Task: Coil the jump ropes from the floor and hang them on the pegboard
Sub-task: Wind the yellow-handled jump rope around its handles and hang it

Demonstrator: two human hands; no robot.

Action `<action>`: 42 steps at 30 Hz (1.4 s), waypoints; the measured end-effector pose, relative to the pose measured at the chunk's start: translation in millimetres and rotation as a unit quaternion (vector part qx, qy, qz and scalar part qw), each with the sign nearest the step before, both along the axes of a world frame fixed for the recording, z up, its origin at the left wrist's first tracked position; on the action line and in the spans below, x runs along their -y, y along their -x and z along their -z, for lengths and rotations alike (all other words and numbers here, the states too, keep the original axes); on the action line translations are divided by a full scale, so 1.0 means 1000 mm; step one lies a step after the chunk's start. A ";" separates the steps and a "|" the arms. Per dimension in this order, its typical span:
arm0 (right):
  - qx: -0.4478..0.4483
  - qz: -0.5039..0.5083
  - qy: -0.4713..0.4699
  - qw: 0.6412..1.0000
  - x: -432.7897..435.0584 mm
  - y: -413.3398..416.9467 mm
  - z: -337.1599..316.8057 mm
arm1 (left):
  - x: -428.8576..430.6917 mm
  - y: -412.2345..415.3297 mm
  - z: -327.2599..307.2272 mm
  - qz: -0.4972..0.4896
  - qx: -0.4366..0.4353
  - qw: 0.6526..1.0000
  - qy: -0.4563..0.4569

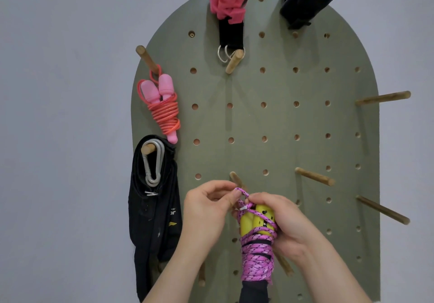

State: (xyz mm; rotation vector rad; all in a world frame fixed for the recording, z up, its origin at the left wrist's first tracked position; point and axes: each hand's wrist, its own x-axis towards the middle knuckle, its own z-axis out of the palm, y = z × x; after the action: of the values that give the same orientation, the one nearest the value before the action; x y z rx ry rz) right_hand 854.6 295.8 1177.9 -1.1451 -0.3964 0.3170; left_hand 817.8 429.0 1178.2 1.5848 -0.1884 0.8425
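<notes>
Jump rope (257, 255), pink-purple braided cord wound round two yellow handles (258, 220) (black-speckled weave), held before the green pegboard (328, 126) just below a wooden peg (236, 178): right grip (284, 223) clasping the handles, left grip (206, 211) pinching its top loop (243, 192).

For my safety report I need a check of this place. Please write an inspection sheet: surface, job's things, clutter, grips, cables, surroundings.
surface: green pegboard, wooden pegs in it.
job's things: pink rope coiled, hanging on top-left peg; purple rope coiled round yellow handles, its loop at a low peg, hung or not unclear.
clutter: black bag with carabiner, hung; pink item and black item at top.
grips: left hand pinches the loop; right hand holds the handles.
cables: nothing seen.
surroundings: grey wall.
</notes>
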 end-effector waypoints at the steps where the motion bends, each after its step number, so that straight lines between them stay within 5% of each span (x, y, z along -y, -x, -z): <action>1: -0.009 -0.001 -0.007 1.000 -0.001 -0.002 0.000 | 0.001 -0.002 0.000 -0.003 0.003 1.000 0.007; 10: -0.048 0.008 -0.009 0.999 -0.008 -0.026 -0.007 | -0.009 -0.038 -0.010 -0.022 -0.041 0.999 -0.020; 21: 0.124 0.199 0.031 0.972 -0.040 -0.048 -0.004 | -0.025 -0.082 -0.015 -0.228 0.021 0.925 -0.303; 27: 0.103 0.158 0.049 0.981 -0.010 -0.036 0.019 | -0.026 -0.089 -0.017 -0.248 0.045 0.924 -0.288; 31: 0.160 0.083 0.151 0.972 -0.007 -0.030 0.038 | -0.022 -0.083 -0.013 -0.201 0.037 0.951 -0.231; 36: 0.292 0.173 0.274 0.900 -0.027 -0.034 0.048 | -0.027 -0.065 0.007 -0.109 0.002 0.950 -0.293; 42: 0.275 0.274 0.298 0.872 -0.040 -0.034 0.042 | -0.033 -0.062 0.004 0.004 -0.063 0.957 -0.284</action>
State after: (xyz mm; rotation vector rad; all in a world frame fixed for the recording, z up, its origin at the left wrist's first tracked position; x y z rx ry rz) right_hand 888.3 335.4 1135.6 -1.9055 -0.4610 -0.4386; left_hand 879.8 461.9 1174.5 2.1657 -0.3695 0.7101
